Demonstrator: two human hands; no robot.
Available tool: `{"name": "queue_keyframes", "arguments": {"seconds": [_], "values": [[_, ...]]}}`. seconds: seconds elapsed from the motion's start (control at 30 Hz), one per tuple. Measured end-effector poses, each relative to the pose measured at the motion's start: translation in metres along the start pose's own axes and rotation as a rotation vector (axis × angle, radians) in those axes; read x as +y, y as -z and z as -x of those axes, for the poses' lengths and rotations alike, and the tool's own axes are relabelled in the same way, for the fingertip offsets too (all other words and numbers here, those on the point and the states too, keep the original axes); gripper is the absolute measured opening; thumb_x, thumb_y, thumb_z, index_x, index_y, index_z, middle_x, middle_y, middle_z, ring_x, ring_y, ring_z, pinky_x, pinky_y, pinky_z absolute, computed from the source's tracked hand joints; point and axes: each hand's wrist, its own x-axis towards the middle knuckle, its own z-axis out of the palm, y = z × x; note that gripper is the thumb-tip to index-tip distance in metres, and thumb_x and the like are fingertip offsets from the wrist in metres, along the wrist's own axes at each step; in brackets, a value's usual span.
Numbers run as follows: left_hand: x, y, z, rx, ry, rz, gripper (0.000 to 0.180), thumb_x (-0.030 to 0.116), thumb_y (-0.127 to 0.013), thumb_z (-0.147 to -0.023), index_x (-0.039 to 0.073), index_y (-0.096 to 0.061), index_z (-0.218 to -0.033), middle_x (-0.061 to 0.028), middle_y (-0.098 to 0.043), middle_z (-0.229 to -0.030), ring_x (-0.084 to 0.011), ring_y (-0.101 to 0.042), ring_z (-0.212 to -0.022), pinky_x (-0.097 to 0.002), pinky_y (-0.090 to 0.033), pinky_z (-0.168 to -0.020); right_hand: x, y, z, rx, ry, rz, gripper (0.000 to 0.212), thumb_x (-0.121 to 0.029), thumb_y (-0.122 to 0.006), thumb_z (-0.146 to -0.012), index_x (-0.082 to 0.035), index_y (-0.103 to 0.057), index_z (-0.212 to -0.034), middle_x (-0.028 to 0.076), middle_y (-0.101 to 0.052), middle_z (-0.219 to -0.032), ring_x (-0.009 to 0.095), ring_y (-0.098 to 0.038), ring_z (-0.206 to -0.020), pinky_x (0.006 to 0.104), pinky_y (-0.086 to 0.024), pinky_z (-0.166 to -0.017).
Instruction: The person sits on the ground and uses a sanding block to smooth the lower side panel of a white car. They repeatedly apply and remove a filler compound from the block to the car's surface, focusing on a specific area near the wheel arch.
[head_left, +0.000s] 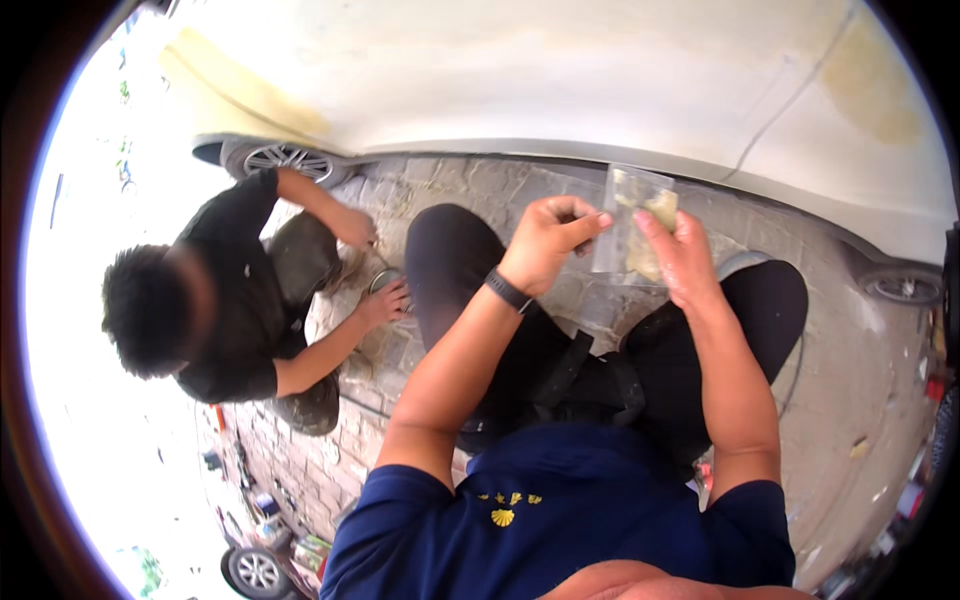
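A clear, flat plastic sheet (615, 245) hangs between my hands, just off the side of a pale car. Pale yellow, putty-like material (643, 262) is smeared in patches over its right half. My right hand (682, 262) is closed on the sheet's right side, thumb on top near the smears; its other fingers are mostly hidden behind. At the left edge, my left hand (548, 240) has curled fingers, and its thumb tip overlaps the sheet as in a pinch. A dark band (508, 290) circles my left wrist.
The car's pale side (560, 90) with yellowish patches runs along the far side, its wheels (290, 162) at either end. Close on my left, a person in black (235, 290) crouches, hands at a round tin (384, 281). A loose wheel (258, 573) and clutter lie on the paving behind.
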Motion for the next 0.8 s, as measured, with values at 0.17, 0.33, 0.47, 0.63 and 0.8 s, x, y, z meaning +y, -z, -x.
{"name": "queue_keyframes", "arguments": {"seconds": [0.17,0.33,0.47,0.63,0.8], "values": [[0.001,0.025,-0.024,0.121,-0.032,0.356,0.018,0.019,-0.079,-0.096,0.008,-0.069,-0.087,-0.0013,-0.066,-0.079,-0.0099,-0.056,-0.067,-0.0264,-0.044,-0.063,0.007,-0.001,0.004,-0.102,-0.011,0.195,0.024,-0.023,-0.07,-0.103,0.0,-0.071,-0.11,-0.003,-0.067,-0.09,0.003,-0.056,-0.076,0.0253,-0.049,-0.066],[-0.008,0.021,-0.024,0.213,-0.039,0.403,0.021,0.023,-0.077,-0.098,0.008,-0.069,-0.086,0.0008,-0.066,-0.078,-0.0086,-0.057,-0.068,-0.0258,-0.045,-0.065,0.01,-0.004,-0.006,0.089,-0.107,0.093,0.029,-0.024,-0.07,-0.104,0.002,-0.07,-0.116,0.0,-0.07,-0.099,0.005,-0.059,-0.084,0.0253,-0.05,-0.074],[-0.027,0.009,-0.02,0.106,-0.044,0.287,0.021,0.024,-0.078,-0.098,0.008,-0.069,-0.086,0.003,-0.066,-0.078,-0.0072,-0.057,-0.069,-0.0251,-0.046,-0.066,0.011,-0.008,-0.013,0.073,-0.064,0.12,0.029,-0.023,-0.069,-0.104,0.002,-0.07,-0.118,0.001,-0.071,-0.103,0.006,-0.06,-0.089,0.0254,-0.05,-0.078],[-0.037,0.011,-0.02,0.115,-0.083,0.264,0.019,0.022,-0.079,-0.097,0.007,-0.071,-0.089,0.003,-0.066,-0.079,-0.0065,-0.057,-0.07,-0.0245,-0.046,-0.065,0.013,-0.014,-0.015,0.091,-0.028,0.107,0.029,-0.024,-0.068,-0.105,0.001,-0.068,-0.121,0.003,-0.072,-0.109,0.008,-0.064,-0.094,0.0275,-0.052,-0.083],[-0.039,0.008,-0.018,0.098,-0.051,0.203,0.016,0.018,-0.08,-0.095,0.004,-0.073,-0.091,0.0024,-0.067,-0.08,-0.0064,-0.058,-0.071,-0.0249,-0.047,-0.065,0.013,-0.015,-0.017,0.163,-0.027,0.136,0.025,-0.023,-0.069,-0.104,0.001,-0.07,-0.112,-0.001,-0.068,-0.098,0.005,-0.056,-0.084,0.0239,-0.047,-0.073]]}}
